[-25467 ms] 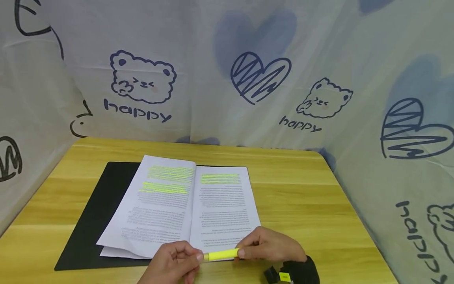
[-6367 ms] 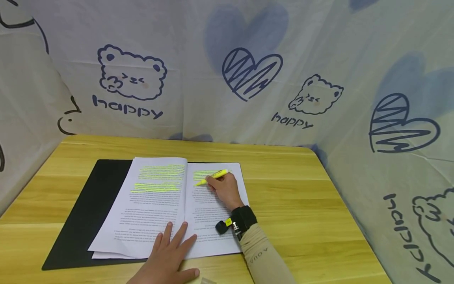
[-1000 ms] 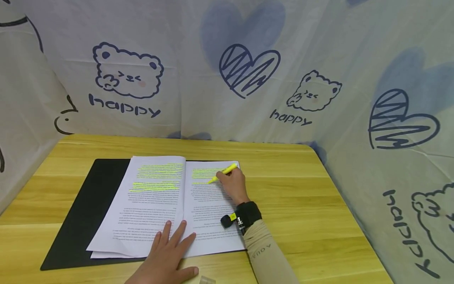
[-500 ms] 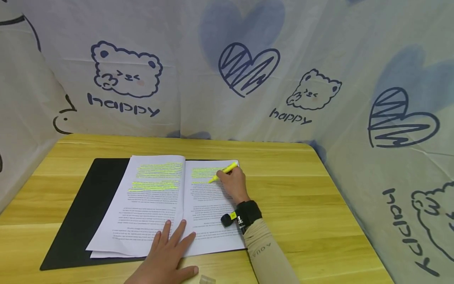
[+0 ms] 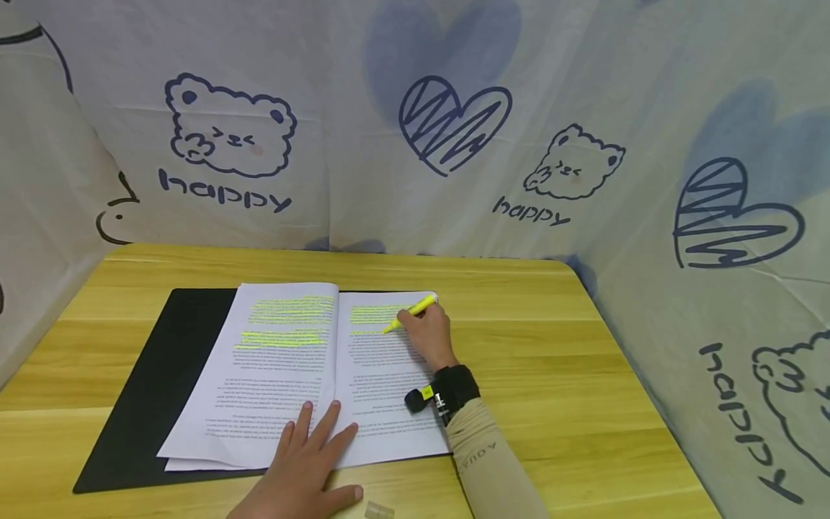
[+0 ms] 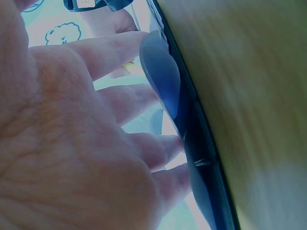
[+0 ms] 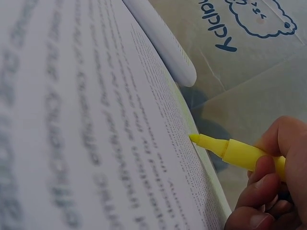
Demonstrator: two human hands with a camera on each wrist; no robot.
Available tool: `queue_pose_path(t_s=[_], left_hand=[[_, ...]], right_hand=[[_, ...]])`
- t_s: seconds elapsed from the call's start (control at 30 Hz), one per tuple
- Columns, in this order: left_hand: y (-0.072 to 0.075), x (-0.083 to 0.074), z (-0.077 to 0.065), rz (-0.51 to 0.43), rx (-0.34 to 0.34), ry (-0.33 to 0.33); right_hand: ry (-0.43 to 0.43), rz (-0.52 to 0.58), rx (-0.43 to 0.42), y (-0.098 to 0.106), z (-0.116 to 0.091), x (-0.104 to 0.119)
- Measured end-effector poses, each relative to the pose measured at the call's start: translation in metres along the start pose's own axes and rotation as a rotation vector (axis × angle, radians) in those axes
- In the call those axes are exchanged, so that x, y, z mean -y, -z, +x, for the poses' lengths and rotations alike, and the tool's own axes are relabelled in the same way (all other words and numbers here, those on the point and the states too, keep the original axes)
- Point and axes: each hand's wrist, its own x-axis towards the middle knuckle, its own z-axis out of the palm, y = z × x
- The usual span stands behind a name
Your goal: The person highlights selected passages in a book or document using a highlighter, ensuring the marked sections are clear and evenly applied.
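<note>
The yellow highlighter (image 5: 424,304) is pinched by the fingers of the right hand (image 5: 431,339), drawn in narrow around its barrel, and its tip is set to the right-hand page of the open document (image 5: 279,393) — right at the end of a short yellow stroke, just below a marked block of text! On the left-hand page, two more yellow blocks are seen across the upper part. Down at the lower edge, the pages are touched by the fingers of the left hand (image 5: 303,461), spread wide, with the thumb pointed out over the bench (image 5: 551,375). Just beside that thumb, a small clear piece (image 5: 379,511) is seen, cut off by the frame. The document is borne partly by a flat black mat (image 5: 126,422), left showing on the left side. The right wrist is ringed by a black strap (image 5: 457,387), the forearm covered by a beige sleeve (image 5: 496,465). Behind it all, a pale cloth (image 5: 363,173) is hung, printed with bears and hearts.
</note>
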Motion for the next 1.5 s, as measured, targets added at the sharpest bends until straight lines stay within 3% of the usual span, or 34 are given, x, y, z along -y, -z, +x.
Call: queue_pose_path(t_s=[0.83,1.13,1.5], left_hand=[[-0.0005,-0.0003,0.0011,-0.002,0.005,0.018],[-0.0015,0.0009,-0.0005,-0.027,-0.01,-0.015],[0.0002,0.0003,0.0011,-0.008,0.014,0.007]], right_hand=[[-0.002,0.015,-0.017,0.0026,0.0021,-0.004],[-0.012,0.002,-0.023,0.0041,0.004,-0.0058],[-0.023,-0.006,-0.028,0.0064,0.0035,-0.0041]])
